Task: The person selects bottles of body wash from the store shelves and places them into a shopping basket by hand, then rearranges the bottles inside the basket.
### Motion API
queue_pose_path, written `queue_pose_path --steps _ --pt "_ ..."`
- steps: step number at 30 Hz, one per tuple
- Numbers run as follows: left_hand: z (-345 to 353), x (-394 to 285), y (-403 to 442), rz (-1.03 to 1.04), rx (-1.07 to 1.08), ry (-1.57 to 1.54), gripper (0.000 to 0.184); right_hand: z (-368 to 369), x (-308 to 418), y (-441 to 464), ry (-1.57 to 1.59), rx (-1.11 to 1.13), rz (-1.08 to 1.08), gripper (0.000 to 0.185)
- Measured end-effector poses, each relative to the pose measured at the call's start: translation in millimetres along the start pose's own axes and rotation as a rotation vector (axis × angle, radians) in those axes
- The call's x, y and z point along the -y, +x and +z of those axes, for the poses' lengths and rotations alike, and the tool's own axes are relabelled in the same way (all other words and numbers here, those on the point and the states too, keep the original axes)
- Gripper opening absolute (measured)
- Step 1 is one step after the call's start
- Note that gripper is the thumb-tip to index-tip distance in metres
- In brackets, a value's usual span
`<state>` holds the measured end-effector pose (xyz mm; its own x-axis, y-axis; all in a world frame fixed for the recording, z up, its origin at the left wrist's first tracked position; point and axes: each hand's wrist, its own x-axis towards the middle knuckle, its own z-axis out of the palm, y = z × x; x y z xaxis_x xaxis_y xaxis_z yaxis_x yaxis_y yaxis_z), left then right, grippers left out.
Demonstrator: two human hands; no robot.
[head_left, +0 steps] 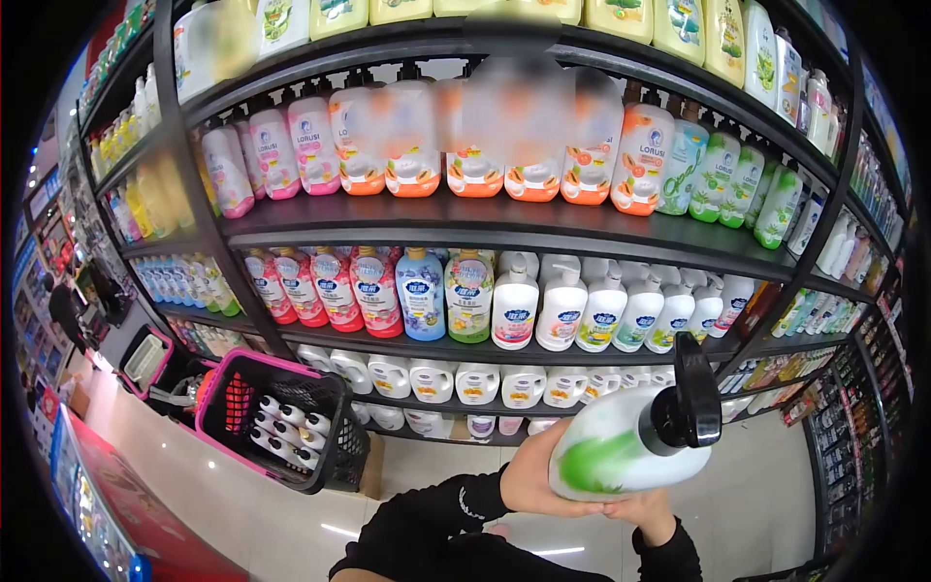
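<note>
Close to the camera, a large white pump bottle (621, 448) with a green patch and a black pump head (687, 412) leans to the right. My left hand (531, 475) grips its left side, the fingers partly hidden behind the bottle. Under its base, my right hand (642, 506) supports it with the fingers closed against it. Both wrists come out of black sleeves. Behind the bottle, white jugs (524, 386) stand on a low shelf.
Dark shelves (485, 223) hold rows of pump bottles, among them orange-and-white ones (642, 155) and red ones (373, 291). On the left, a black basket with a pink rim (208, 403) contains several dark-capped white bottles (286, 427). A red-sided display (145, 514) stands at lower left.
</note>
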<state>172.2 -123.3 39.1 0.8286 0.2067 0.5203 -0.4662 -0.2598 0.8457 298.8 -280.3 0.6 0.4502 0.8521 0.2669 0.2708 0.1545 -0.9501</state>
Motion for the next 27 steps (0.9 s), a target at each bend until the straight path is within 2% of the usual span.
queue_pose_path --steps 1,4,6,8,14,17,22,24,25,27 --pt "4 3 -6 0.037 -0.025 -0.018 0.082 3 8 -4 -0.082 0.015 -0.150 0.085" --pt "15 6 -32 0.011 -0.012 -0.070 0.082 14 -4 -35 -0.112 -0.041 -0.144 0.087" --pt "21 -6 -49 -0.042 -0.041 -0.094 0.081 25 0 -52 -0.085 -0.027 -0.120 0.087" --pt "24 -12 -72 -0.049 -0.064 -0.048 0.082 47 15 -67 0.125 -0.106 -0.007 0.083" --pt "25 -38 -140 -0.160 -0.095 -0.034 0.079 96 22 -106 0.234 -0.050 0.062 0.084" --pt "21 -57 -166 -0.213 -0.165 -0.087 0.076 112 13 -122 0.145 0.056 0.062 0.096" --pt "11 -78 -200 -0.269 -0.213 -0.037 0.074 114 17 -131 -0.036 0.227 0.030 0.097" --pt "9 -79 -209 -0.261 -0.254 -0.100 0.073 109 24 -126 -0.182 0.334 -0.074 0.098" --pt "7 -79 -214 -0.264 -0.264 -0.107 0.073 111 31 -123 -0.183 0.344 -0.067 0.098" --pt "0 -79 -223 -0.261 -0.277 -0.131 0.072 118 50 -113 -0.026 0.201 0.027 0.100"
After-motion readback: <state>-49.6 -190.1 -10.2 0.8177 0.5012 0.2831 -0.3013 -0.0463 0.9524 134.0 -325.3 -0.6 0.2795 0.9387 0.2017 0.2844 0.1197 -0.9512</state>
